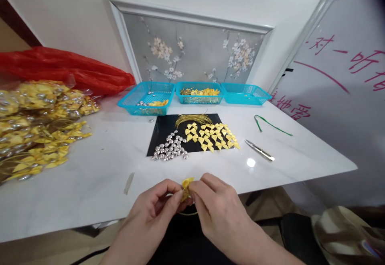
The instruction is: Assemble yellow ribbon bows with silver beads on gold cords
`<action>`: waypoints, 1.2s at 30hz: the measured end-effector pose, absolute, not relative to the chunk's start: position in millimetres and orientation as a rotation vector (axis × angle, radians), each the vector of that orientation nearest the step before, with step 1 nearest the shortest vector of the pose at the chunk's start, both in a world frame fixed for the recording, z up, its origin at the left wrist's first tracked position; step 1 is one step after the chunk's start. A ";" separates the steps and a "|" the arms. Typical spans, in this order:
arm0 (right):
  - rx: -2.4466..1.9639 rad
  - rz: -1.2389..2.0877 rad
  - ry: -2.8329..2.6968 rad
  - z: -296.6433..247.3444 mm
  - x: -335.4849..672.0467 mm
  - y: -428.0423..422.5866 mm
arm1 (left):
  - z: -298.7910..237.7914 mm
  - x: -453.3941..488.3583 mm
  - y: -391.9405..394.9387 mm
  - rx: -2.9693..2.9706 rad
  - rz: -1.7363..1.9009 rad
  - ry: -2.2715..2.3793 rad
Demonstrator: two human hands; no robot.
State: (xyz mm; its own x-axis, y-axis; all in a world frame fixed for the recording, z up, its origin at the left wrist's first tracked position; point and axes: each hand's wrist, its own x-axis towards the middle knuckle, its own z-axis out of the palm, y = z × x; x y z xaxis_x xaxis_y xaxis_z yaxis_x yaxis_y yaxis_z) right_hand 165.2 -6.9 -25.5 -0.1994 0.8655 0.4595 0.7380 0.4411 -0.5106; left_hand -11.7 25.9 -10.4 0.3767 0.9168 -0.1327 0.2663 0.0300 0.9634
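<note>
Just past the table's front edge, my left hand [158, 202] and my right hand [215, 200] meet around a small yellow ribbon bow [187, 183]. Fingers of both hands pinch it, and its lower part is hidden behind them. A thin gold cord [188, 214] hangs in a loop beneath the hands. Beyond them lies a black mat [159, 130] with a heap of silver beads [170, 148] on its left, several yellow bows [212, 136] on its right and a bundle of gold cords [194, 119] at the back.
Three blue baskets, left [128, 100], middle [199, 98] and right [246, 99], stand along the wall. Tweezers [259, 150] and a green cord [272, 126] lie at right. Bagged yellow bows [39, 124] and a red plastic bag [69, 68] fill the left. A tape strip [129, 183] lies nearby.
</note>
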 end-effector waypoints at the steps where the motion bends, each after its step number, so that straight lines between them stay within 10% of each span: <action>1: -1.339 0.213 -1.984 -25.7 165.0 -6.2 | -9.7 -11.4 26.7 1.500 0.727 1.118; 36: -1.120 0.619 -1.354 -16.2 169.5 10.6 | -0.8 6.6 48.5 1.655 0.835 1.218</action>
